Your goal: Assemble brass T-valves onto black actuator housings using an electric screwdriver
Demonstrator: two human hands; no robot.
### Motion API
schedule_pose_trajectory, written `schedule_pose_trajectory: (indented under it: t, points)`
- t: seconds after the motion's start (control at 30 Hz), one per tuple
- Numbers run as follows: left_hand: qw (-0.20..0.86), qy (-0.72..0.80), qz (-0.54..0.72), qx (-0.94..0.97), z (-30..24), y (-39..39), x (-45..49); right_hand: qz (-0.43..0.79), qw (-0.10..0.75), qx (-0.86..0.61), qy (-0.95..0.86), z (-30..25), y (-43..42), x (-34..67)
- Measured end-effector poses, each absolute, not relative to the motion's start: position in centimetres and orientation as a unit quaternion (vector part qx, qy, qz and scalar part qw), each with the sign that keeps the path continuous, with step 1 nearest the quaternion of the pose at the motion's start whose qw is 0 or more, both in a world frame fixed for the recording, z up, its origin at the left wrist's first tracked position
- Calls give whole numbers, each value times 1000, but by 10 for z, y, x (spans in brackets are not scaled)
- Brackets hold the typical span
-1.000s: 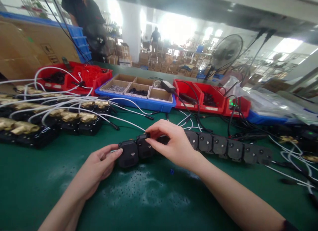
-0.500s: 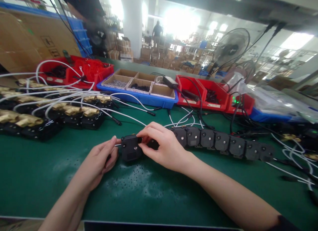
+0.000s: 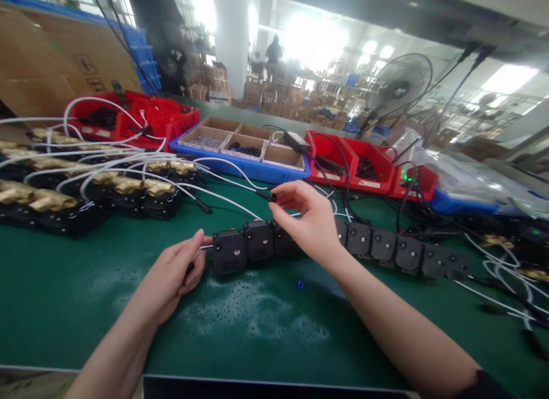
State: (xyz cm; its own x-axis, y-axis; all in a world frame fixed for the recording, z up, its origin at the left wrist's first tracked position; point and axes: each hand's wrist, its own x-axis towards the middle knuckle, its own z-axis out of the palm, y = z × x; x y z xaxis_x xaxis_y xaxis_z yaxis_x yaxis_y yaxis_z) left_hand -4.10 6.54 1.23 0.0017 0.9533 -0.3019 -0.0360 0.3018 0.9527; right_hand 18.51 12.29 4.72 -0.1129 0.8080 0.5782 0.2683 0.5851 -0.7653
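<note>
A row of black box-shaped modules (image 3: 229,252) with silver screws runs across the green table. My left hand (image 3: 182,270) is at the row's left end, fingers curled round a white cable (image 3: 206,247), with one fingertip against the end module. My right hand (image 3: 306,222) is raised over the middle of the row and hides part of it. Its thumb and fingertips pinch a small black part (image 3: 272,198), whose kind I cannot make out. Close to those fingertips lies the black connector (image 3: 262,193) of another white cable. A small blue piece (image 3: 300,284) rests in front of the row.
Black units with brass fittings (image 3: 128,184) and white cables crowd the left. Along the back stand red bins (image 3: 371,173) and a blue tray (image 3: 257,170) with cardboard compartments. More cables (image 3: 510,273) lie at right. Two people (image 3: 273,53) are beyond the table.
My right hand has moved from the left end module up and to the right, uncovering neighbouring modules. The blue piece now shows. My left hand has stayed almost in place.
</note>
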Motion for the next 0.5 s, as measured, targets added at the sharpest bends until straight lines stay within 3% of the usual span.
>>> schedule_pose_trajectory:
  t: [0.23, 0.5]
  points:
    - [577, 565, 424, 409, 11, 66, -41, 266, 617, -410, -616, 49, 143, 204]
    - [576, 561, 427, 413, 11, 67, -40, 206, 500, -315, -780, 45, 107, 172]
